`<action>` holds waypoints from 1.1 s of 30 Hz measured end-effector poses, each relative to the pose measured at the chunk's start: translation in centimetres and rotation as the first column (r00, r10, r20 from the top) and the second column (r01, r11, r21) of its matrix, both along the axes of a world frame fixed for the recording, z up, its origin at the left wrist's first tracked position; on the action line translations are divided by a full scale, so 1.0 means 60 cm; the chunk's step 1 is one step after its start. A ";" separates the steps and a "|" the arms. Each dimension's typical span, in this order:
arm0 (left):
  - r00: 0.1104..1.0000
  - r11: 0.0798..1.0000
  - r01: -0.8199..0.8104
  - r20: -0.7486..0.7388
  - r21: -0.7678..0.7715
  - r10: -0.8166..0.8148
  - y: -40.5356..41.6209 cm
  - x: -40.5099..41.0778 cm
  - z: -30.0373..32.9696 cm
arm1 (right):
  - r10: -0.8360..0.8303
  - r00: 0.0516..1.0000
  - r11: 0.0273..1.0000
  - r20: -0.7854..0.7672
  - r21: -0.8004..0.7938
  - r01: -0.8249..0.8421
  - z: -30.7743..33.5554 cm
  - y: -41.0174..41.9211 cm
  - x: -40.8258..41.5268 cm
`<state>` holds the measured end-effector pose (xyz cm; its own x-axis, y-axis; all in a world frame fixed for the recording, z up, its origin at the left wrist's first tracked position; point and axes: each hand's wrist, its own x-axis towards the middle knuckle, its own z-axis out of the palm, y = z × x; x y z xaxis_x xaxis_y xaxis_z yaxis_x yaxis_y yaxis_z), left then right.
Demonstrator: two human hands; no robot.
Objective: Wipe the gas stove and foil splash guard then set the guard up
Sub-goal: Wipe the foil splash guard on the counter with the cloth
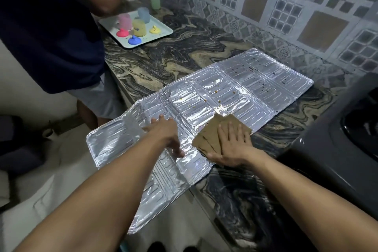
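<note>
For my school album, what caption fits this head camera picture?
Right hand presses a brown cloth on the flat foil splash guard; left hand steadies it.

A dark marbled stone countertop (184, 59) is carrying everything. The foil splash guard (235, 86) is lying flat, overhanging its front edge. A pale tray (163, 31), green cup (155, 1) and gas stove (327, 139) are sitting directly on it.

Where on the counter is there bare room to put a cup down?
Bare counter lies between the tray and the foil guard, up to the tiled wall. A smaller bare strip runs between the guard's near edge and the stove. The guard is taken by the left hand and by the right hand pressing the cloth.
</note>
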<state>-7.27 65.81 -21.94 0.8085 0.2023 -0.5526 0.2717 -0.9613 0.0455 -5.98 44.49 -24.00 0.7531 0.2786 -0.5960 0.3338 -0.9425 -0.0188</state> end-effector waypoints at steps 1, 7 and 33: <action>1.000 1.000 0.015 -0.014 0.015 -0.015 0.000 0.002 0.002 | -0.001 1.000 1.000 -0.014 -0.002 0.001 0.003 0.001 0.002; 0.999 0.999 0.040 -0.019 0.022 -0.040 0.007 0.006 -0.008 | -0.019 0.997 0.999 -0.074 -0.049 0.015 0.019 0.018 0.010; 0.994 0.988 -0.082 0.061 -0.129 0.091 0.050 0.065 -0.031 | -0.521 0.822 0.854 0.229 0.147 0.500 -0.016 0.007 0.105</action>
<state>-3.38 68.82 -23.82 0.8268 0.2054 -0.5236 0.3458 -0.9198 0.1852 0.35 44.91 -24.95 0.9207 -0.1504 -0.3601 -0.1913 -0.9782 -0.0805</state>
